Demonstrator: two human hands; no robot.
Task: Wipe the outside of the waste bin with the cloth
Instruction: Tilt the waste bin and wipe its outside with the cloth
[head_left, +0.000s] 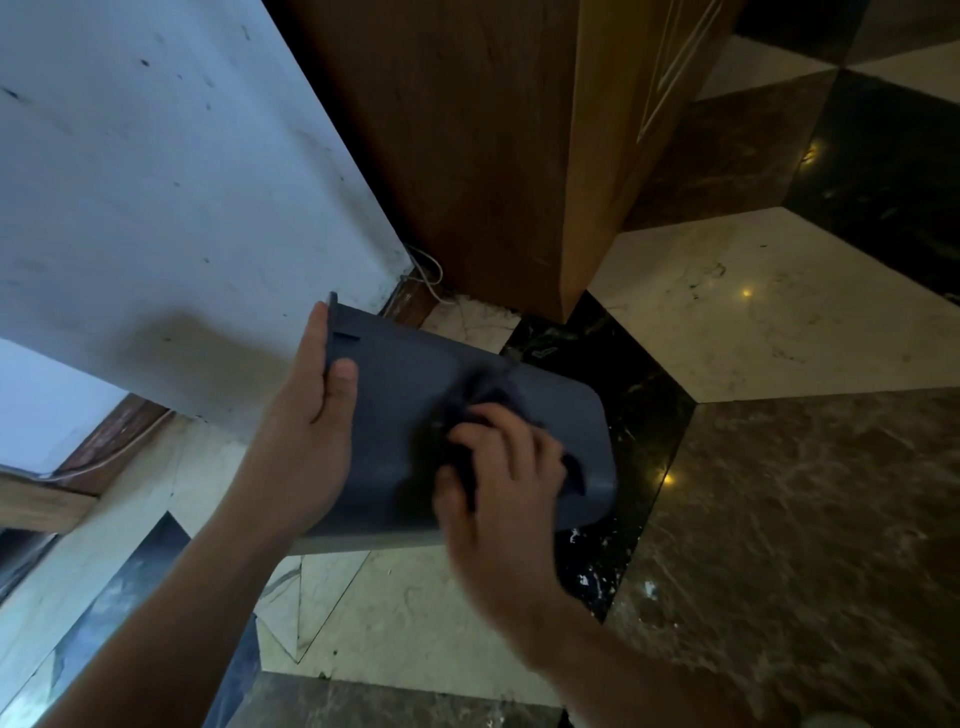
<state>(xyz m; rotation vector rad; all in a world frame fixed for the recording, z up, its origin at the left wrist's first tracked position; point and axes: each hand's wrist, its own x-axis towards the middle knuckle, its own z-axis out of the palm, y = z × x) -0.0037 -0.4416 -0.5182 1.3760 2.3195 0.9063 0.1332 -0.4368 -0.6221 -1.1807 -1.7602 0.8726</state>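
A dark grey plastic waste bin (400, 374) is held tilted on its side above the floor, its rim to the left and its base to the right. My left hand (311, 415) grips the rim end, thumb over the outer wall. My right hand (498, 467) presses a crumpled dark cloth (480, 395) against the bin's upward-facing side, near the base end. The cloth is partly hidden under my fingers, and my right hand is motion-blurred.
A white wall (156, 208) rises at the left, with a wooden cabinet (467, 156) behind the bin. White cables (428, 275) lie in the corner. The polished marble floor (779, 467) in cream, brown and black tiles spreads right and below.
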